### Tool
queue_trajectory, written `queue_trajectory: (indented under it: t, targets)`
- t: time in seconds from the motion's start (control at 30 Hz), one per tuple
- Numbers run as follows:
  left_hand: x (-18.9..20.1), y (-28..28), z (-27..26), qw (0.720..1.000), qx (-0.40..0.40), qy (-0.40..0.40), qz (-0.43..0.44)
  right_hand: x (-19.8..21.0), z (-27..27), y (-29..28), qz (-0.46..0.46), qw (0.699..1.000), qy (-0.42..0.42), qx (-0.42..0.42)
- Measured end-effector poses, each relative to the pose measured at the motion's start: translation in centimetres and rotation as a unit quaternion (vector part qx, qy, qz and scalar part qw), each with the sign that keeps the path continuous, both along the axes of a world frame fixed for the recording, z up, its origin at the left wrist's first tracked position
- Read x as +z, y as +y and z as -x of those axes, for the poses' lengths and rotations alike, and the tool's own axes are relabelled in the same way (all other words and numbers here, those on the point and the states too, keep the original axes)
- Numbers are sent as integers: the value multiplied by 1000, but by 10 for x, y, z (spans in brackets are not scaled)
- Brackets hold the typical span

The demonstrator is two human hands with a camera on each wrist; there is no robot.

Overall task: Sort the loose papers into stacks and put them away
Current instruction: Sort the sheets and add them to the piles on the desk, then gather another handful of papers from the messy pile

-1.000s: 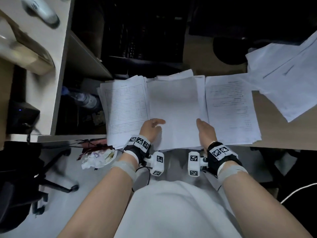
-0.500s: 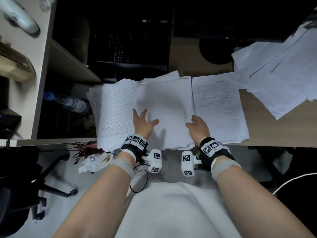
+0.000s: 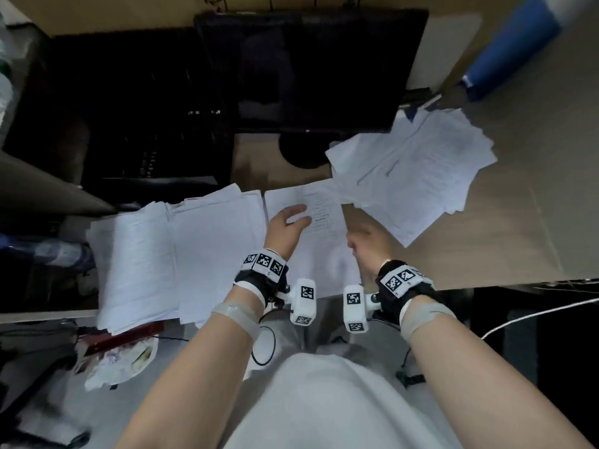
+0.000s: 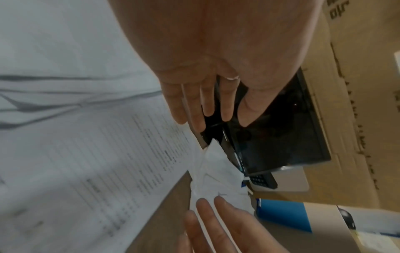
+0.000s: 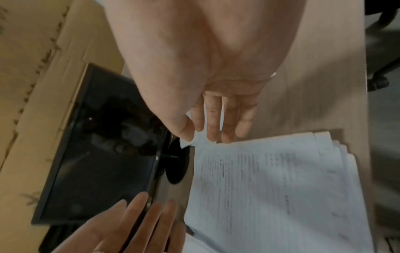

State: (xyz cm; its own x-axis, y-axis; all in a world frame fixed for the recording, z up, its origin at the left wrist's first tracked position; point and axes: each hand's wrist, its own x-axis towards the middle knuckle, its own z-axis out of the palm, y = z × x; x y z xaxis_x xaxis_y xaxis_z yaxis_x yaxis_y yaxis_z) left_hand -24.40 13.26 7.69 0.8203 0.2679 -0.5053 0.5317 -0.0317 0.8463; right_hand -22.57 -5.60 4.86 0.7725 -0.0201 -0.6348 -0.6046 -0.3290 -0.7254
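Three white paper stacks lie side by side at the desk's front edge: a left stack (image 3: 136,260), a middle stack (image 3: 217,247) and a right stack (image 3: 324,241) with printed text on top (image 4: 97,171). A loose, fanned pile of papers (image 3: 415,176) (image 5: 270,188) lies behind and to the right, overlapping the right stack's far corner. My left hand (image 3: 288,222) (image 4: 207,109) is over the right stack with straight fingers and holds nothing. My right hand (image 3: 366,244) (image 5: 212,123) is at that stack's right edge beside the loose pile, fingers extended.
A dark monitor (image 3: 308,69) on a round foot stands behind the stacks. A blue roll (image 3: 509,50) lies at the desk's (image 3: 518,222) far right. Below the desk's left end are a water bottle (image 3: 55,251) and crumpled rubbish (image 3: 120,361). A white cable (image 3: 534,315) runs at the right.
Both hands have left the middle stack and moved right to the printed stack. The head view has swung up and to the right.
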Motion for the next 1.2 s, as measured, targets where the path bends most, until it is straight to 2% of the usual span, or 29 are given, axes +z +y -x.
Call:
queue_trajectory:
  t: [0.2, 0.33, 0.43, 0.57, 0.67, 0.77, 0.83, 0.93, 1.03, 1.13, 1.2]
  targets:
    - [-24, -49, -58, 998, -42, 31, 26, -7, -32, -49, -9, 998, 19, -61]
    - [-48, -81, -104, 994, -65, 84, 34, -15, -52, -97, 34, 994, 66, -80]
    - [-64, -100, -135, 992, -88, 88, 14, -36, -77, -139, 91, 987, 102, -89]
    - [-78, -113, -162, 992, -83, 94, -3, -22, -104, -145, 161, 977, 132, -51]
    - [-90, -119, -183, 988, -93, 117, -29, -22, -132, -133, 136, 980, 143, -26]
    - [-103, -127, -198, 985, -92, 130, -66, -37, -157, -138, 125, 977, 153, -78]
    - [-110, -130, -210, 976, -94, 152, -124, -49, -172, -157, 174, 968, 155, -95]
    - [-119, -138, -229, 945, -138, 224, -193, -71, -191, -189, 271, 940, 174, -109]
    - [-126, -159, -239, 916, -166, 288, -224, -90, -199, -204, 252, 936, 208, -133]
    - [-128, -192, -238, 929, -114, 287, -202, -99, -202, -222, 250, 924, 247, -154]
    - [-123, -215, -231, 931, -126, 303, -163, -101, -204, -234, 253, 920, 251, -165]
